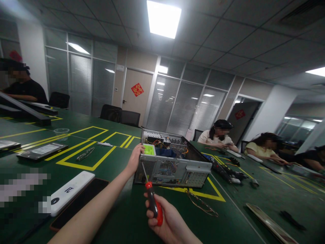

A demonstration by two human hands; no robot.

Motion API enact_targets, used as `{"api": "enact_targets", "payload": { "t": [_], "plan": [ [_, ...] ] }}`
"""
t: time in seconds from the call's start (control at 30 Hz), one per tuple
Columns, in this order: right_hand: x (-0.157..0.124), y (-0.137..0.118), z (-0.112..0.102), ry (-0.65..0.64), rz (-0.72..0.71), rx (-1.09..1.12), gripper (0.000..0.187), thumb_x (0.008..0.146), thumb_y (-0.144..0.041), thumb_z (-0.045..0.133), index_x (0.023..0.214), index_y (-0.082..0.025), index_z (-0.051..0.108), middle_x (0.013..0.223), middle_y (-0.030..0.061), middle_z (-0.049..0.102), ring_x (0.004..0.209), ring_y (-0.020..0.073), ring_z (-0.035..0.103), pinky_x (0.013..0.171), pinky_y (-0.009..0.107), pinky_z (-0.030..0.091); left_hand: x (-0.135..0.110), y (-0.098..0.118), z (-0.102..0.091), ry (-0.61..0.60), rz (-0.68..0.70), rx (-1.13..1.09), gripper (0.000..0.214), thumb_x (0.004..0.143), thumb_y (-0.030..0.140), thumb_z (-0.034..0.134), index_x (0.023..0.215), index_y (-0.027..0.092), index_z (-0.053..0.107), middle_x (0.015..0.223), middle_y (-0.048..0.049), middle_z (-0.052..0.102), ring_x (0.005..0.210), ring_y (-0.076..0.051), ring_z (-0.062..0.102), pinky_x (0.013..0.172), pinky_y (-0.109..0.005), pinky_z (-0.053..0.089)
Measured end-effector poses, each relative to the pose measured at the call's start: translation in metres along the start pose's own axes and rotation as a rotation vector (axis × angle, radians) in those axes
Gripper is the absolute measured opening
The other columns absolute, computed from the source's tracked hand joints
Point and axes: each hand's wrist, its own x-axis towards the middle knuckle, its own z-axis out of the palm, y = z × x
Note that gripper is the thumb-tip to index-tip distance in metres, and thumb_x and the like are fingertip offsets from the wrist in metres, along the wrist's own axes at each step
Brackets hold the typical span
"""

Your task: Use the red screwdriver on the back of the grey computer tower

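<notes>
An opened desktop computer case [198, 171] lies on its side on the green table, its rear panel towards me. Inside, a power supply with a bright green label [149, 149] sits at the left corner, with cables and boards behind it. My left hand [135, 158] grips that corner, fingers curled over the top edge beside the label. In my right hand [165, 217] is a screwdriver [151, 200] with a red and black handle. Its thin shaft points up at the rear panel by the power supply; whether the tip touches a screw I cannot tell.
Left are a hard drive [42, 151], a clear bag [85, 154], a white numbered device [72, 191] and a dark phone [81, 203]. Glasses [201, 203] lie before the case; a phone [271, 223] and cables [228, 173] lie right. Several people sit around.
</notes>
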Motion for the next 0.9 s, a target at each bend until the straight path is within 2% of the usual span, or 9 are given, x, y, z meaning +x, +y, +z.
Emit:
{"api": "enact_targets", "payload": {
  "t": [0.2, 0.4, 0.6, 0.7, 0.8, 0.9],
  "plan": [
    [-0.0013, 0.002, 0.0002, -0.013, 0.039, 0.011, 0.021, 0.086, -0.026, 0.053, 0.097, -0.01, 0.06, 0.067, 0.003, 0.061, 0.048, 0.0068, 0.049, 0.041, 0.014, 0.028, 0.0005, -0.0015, -0.0005, -0.014, -0.018, -0.001, 0.04, 0.093, 0.044, 0.026, 0.073, 0.021, 0.051, 0.107, -0.0082, 0.062, 0.127, -0.022, 0.046, 0.114, -0.04, 0.03],
    [-0.0005, 0.0036, -0.0013, -0.025, 0.037, 0.028, 0.023, 0.08, -0.027, 0.061, 0.096, -0.01, 0.06, 0.067, 0.0027, 0.061, 0.048, 0.0069, 0.049, 0.042, 0.014, 0.028, 0.0002, -0.0001, -0.0008, -0.015, -0.017, -0.006, 0.039, 0.093, 0.043, 0.026, 0.072, 0.021, 0.051, 0.106, -0.0083, 0.062, 0.127, -0.022, 0.045, 0.114, -0.04, 0.03],
    [0.0004, 0.0026, -0.0019, -0.028, 0.028, 0.056, 0.024, 0.081, -0.027, 0.06, 0.097, -0.009, 0.06, 0.067, 0.0031, 0.061, 0.048, 0.0065, 0.048, 0.042, 0.014, 0.028, 0.0004, 0.0007, -0.0015, -0.017, -0.01, -0.002, 0.038, 0.093, 0.043, 0.027, 0.072, 0.022, 0.051, 0.107, -0.0084, 0.062, 0.127, -0.023, 0.046, 0.113, -0.04, 0.032],
    [-0.0005, 0.0029, -0.0017, -0.047, 0.002, 0.069, 0.021, 0.077, -0.026, 0.065, 0.091, -0.012, 0.059, 0.068, 0.0027, 0.061, 0.05, 0.0062, 0.048, 0.043, 0.013, 0.028, 0.0008, 0.0, -0.0009, -0.011, -0.016, -0.007, 0.038, 0.093, 0.042, 0.027, 0.071, 0.022, 0.051, 0.106, -0.008, 0.062, 0.127, -0.023, 0.046, 0.114, -0.041, 0.031],
    [-0.0027, 0.0033, 0.0, -0.05, -0.042, 0.065, 0.018, 0.071, -0.017, 0.071, 0.082, -0.014, 0.056, 0.07, 0.0025, 0.063, 0.051, 0.0049, 0.047, 0.045, 0.012, 0.028, 0.0008, -0.0013, -0.0007, -0.005, -0.022, -0.014, 0.038, 0.093, 0.041, 0.027, 0.071, 0.022, 0.051, 0.107, -0.0078, 0.062, 0.127, -0.023, 0.046, 0.114, -0.041, 0.031],
    [-0.0041, 0.0027, 0.002, -0.025, 0.016, 0.089, 0.013, 0.075, -0.017, 0.068, 0.08, -0.01, 0.058, 0.071, 0.0054, 0.064, 0.053, 0.0052, 0.049, 0.046, 0.012, 0.033, 0.0007, -0.0026, -0.0008, -0.008, -0.016, -0.015, 0.038, 0.093, 0.041, 0.028, 0.072, 0.022, 0.052, 0.107, -0.0082, 0.062, 0.128, -0.023, 0.046, 0.113, -0.04, 0.032]
  ]
}}
